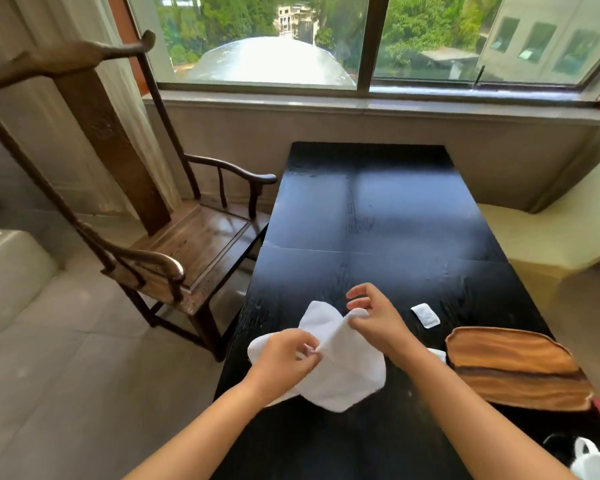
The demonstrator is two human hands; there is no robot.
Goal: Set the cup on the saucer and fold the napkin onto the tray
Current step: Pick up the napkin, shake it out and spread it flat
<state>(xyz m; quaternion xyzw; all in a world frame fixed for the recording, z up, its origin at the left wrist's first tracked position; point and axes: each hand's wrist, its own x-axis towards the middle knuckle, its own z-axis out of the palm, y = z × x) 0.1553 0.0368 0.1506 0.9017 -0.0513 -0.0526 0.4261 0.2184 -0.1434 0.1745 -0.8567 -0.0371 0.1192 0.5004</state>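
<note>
A white cloth napkin (343,372) is held rumpled just above the near left part of the black table (378,216). My left hand (284,358) pinches its near left edge. My right hand (378,315) pinches its far edge between thumb and forefinger, the other fingers spread. To the right lies an oblong brown wooden tray (513,365), with nothing on it. A white cup (593,462) shows at the bottom right corner, partly cut off by the frame. No saucer is clearly visible.
A small white packet (426,315) lies on the table beyond the tray. A dark wooden armchair (187,244) stands left of the table. A cream seat (551,237) is on the right, a window sill behind.
</note>
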